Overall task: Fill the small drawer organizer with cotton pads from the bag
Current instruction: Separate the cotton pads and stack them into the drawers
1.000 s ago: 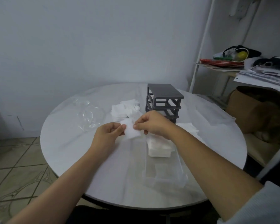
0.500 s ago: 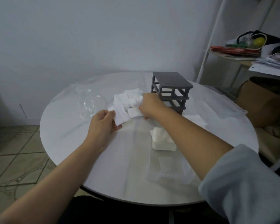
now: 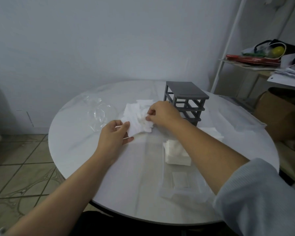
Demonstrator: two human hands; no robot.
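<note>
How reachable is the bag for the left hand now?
Probably yes: the bag lies just beyond the left hand, bare table between, though its grip already holds a pad.

Round white table (image 3: 78, 150), grey organizer frame (image 3: 186, 92), loose cotton pads (image 3: 134, 114), crumpled clear bag (image 3: 99, 113), seemingly a clear drawer (image 3: 180, 184)

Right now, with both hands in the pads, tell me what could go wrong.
1. The right grip pinches into the loose pile; it may lift several pads and drop some on the table.
2. The right forearm passes over the clear drawer; pulling back could knock it or its pad stack.
3. The left grip holds one pad by its near edge; it may slip.
</note>
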